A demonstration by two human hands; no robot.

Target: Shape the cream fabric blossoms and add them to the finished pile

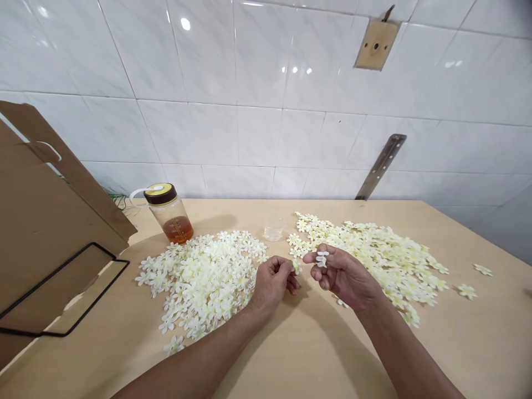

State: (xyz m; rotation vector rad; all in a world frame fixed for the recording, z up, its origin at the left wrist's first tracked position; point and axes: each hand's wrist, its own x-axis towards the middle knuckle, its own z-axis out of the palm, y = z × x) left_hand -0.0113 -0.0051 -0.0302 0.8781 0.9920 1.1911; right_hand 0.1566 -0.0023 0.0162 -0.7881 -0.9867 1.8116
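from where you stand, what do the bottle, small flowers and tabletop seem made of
The bottle: likely clear plastic, see-through with printed marks; glass is possible.
The small flowers: perhaps fabric or thin plastic, fairly matte, with near-identical petals.
The tabletop: apparently wood or laminate, smooth and pale tan.

Left hand (272, 281) pinching flower (296, 267), right hand (344, 272) holding white piece (322, 258), two flower heaps (211, 277), bottle (169, 213)
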